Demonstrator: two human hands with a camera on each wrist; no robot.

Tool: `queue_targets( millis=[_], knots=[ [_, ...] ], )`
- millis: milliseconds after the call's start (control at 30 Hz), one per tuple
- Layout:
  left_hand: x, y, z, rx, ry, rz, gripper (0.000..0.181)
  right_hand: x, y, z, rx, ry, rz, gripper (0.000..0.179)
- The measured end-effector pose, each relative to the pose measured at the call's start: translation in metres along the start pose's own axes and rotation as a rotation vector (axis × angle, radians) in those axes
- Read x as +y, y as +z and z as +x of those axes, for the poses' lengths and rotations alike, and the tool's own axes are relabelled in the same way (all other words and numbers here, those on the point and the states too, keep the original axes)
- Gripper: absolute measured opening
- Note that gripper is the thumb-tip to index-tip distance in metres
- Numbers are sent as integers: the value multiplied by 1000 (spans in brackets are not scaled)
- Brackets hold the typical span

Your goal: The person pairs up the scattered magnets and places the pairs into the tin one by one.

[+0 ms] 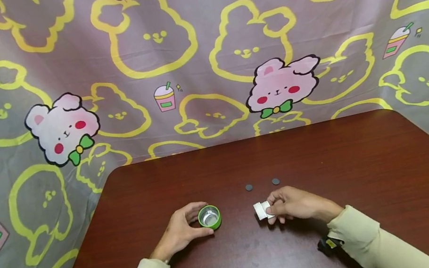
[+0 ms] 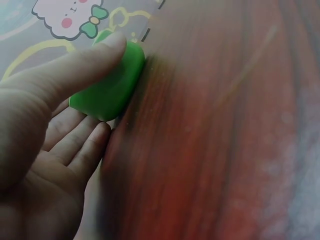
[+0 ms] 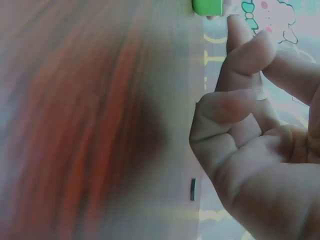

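A small round green tin [image 1: 209, 217] with a silvery inside stands on the table, its open top facing up. My left hand [image 1: 183, 226] grips it from the left, thumb on the near side and fingers on the far side. The tin's green outer wall [image 2: 112, 85] shows under the thumb in the left wrist view. To the right, my right hand [image 1: 293, 204] pinches a white blocky piece [image 1: 260, 211], seemingly two small blocks side by side. In the right wrist view, the curled fingers of the right hand [image 3: 250, 110] mostly hide that piece.
Two small dark grey discs lie on the brown table [image 1: 237, 264] beyond the right hand: a left disc [image 1: 249, 188] and a right disc [image 1: 276, 181]. A patterned cloth [image 1: 200, 50] hangs behind the table and along its sides.
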State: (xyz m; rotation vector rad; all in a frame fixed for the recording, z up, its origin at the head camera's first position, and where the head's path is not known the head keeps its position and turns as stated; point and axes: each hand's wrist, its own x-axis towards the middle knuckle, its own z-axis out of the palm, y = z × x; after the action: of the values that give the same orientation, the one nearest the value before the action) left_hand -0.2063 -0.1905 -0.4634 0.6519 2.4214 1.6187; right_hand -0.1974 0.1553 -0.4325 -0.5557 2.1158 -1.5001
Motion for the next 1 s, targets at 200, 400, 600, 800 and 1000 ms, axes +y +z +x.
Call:
queue_targets(
  millis=[200,400,600,800,1000],
  knots=[
    [-1,0,1,4,-6,-14,63,-7,7,10,18,-24,31,16],
    [-3,-1,2,6,2,-13,61,-13,15,23,81,-39,45,16],
    [-4,-1,1,11,-14,-23,61,-16,21,33,92,-33,89,16],
    [-4,0,1,6,0,-14,60,-16,29,43,88,-28,124,15],
    [-2,0,1,13,-8,-5,60,-21,37,51,80,-28,151,15]
  ],
)
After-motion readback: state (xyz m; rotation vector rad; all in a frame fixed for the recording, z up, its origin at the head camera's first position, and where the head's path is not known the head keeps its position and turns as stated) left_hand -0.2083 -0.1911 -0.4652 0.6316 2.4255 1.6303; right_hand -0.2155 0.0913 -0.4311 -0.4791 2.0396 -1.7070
